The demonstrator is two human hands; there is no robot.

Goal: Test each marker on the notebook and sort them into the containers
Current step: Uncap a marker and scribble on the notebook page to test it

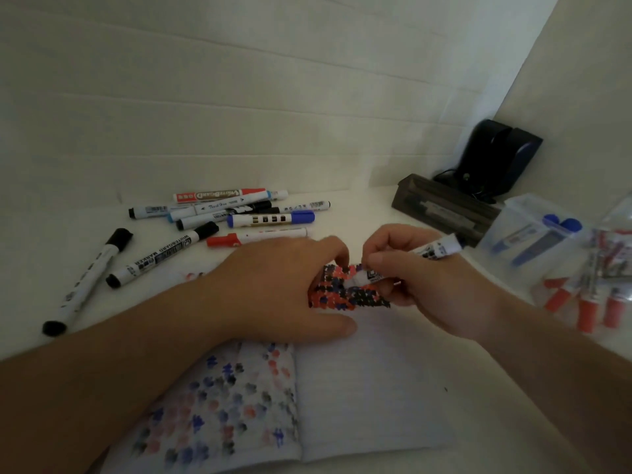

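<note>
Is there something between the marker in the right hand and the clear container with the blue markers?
Nothing visible. The right hand holds the marker over the notebook, and the table between it and the clear container to its right looks bare.

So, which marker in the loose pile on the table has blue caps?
The blue-capped marker, lying just behind the red-capped marker; the others show black, red or light-blue ends.
</note>
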